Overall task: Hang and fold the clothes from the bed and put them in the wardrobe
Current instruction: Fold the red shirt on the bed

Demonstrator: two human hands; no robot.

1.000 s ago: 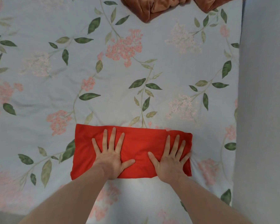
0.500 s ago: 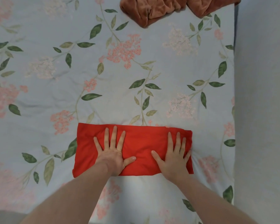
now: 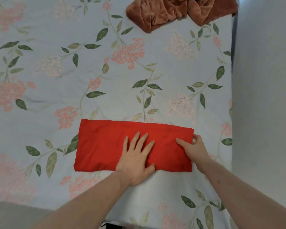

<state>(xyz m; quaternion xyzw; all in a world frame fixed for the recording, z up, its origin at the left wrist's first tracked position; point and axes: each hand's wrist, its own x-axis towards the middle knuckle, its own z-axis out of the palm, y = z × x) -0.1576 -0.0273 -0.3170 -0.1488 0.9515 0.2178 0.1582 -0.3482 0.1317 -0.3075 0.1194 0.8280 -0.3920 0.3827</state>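
Your left hand [image 3: 135,159] lies flat, fingers [image 3: 144,137] straight and slightly spread, palm down on the red garment [image 3: 106,146], right of the cloth's middle. Thumb tucked along the near edge of the fabric. Nothing gripped there; it presses.

Your right hand [image 3: 194,148] sits at the garment's right end. Thumb on top of the cloth, pointing inward; the other fingers curl round the short right edge, one fingertip [image 3: 194,139] showing just past the corner. It pinches that edge between thumb and fingers.

Red garment: folded into a long flat rectangle, lying crosswise on the bed [image 3: 106,80], near its front edge and toward the right side. Top surface mostly smooth, faint creases near the left end. Its left half is bare of hands.

Bed cover: pale blue with pink blossom clusters and green leaves. At the far edge, upper right, a rust-brown garment [image 3: 172,12] lies crumpled, well apart from the red one. A plain pale surface [image 3: 262,96] runs down the right side of the view, just beside the bed.
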